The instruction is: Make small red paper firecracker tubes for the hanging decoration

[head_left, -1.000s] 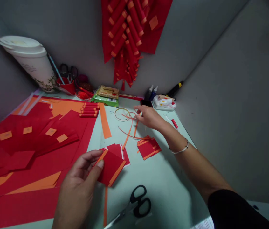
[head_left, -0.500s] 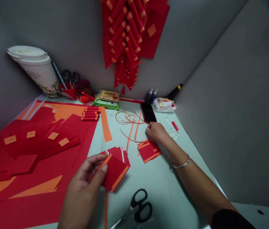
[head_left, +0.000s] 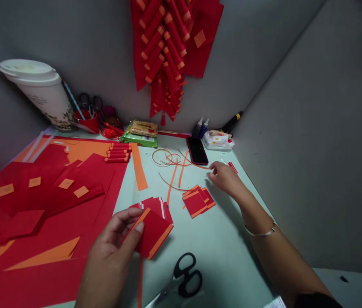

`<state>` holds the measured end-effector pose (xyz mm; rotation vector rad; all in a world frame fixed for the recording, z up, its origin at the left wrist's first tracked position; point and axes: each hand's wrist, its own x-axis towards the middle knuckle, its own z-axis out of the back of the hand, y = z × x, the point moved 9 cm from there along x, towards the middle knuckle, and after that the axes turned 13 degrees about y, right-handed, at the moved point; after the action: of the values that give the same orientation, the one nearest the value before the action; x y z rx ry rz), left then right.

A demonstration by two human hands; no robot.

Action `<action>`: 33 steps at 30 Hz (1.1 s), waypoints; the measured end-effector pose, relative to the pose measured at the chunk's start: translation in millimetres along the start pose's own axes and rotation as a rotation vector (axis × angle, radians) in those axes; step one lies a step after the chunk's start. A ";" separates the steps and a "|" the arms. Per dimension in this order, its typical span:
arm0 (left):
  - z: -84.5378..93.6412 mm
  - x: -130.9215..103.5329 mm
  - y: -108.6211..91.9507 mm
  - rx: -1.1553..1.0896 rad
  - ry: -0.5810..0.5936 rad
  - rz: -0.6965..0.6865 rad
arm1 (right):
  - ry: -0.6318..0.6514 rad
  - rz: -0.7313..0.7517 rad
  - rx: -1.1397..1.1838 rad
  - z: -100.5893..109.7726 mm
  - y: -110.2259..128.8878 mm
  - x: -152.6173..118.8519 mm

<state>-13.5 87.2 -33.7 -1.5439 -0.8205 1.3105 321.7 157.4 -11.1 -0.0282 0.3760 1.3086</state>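
Clearly the left hand (head_left: 113,247) pinches a red card (head_left: 153,233), between seven and eight o'clock from the right hand (head_left: 226,177), whose fingers meet an orange strip (head_left: 203,167), grip unclear.

Matt paper on the red card (head_left: 154,235), matt again along the wide orange strip (head_left: 140,167); the scissors (head_left: 177,280) pair smooth plastic handles with shiny metal blades. There's polished metal on the bracelet (head_left: 260,235), a glossy screen on the smartphone (head_left: 197,151), shiny plastic film round the snack packet (head_left: 144,128).
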 end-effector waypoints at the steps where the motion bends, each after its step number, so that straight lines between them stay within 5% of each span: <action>1: -0.6 0.3 0.3 -0.001 0.005 0.001 | 0.039 0.077 0.027 -6.7 13.5 -5.8; 7: -2.2 4.4 2.7 -0.019 0.030 -0.018 | 0.111 0.340 0.079 -38.8 81.0 -10.9; 11: -3.1 4.4 4.4 -0.039 0.035 -0.005 | -0.043 0.299 0.111 -11.6 83.5 6.3; 14: -3.8 3.6 5.0 -0.057 0.033 -0.006 | -0.127 0.293 0.172 9.8 84.4 -4.7; 16: -4.9 3.5 4.6 -0.068 0.031 -0.015 | -0.016 0.423 0.347 3.3 97.9 -25.2; 19: -11.4 4.6 2.3 -0.084 0.068 -0.031 | 0.447 0.634 0.777 -39.3 130.3 -68.5; 22: -18.7 5.6 0.3 -0.063 0.113 -0.038 | 0.555 0.626 0.996 -65.2 141.7 -94.5; 28: -18.5 5.0 0.5 -0.052 0.105 -0.027 | 0.450 0.517 1.118 -65.1 117.9 -85.4; 33: -13.5 1.5 -4.1 -0.012 0.068 -0.037 | 0.107 0.368 1.002 -31.5 41.3 -60.0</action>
<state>0.4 87.0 -30.3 -1.5665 -0.8114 1.2216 262.2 105.1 -15.6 0.8472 1.1312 1.3506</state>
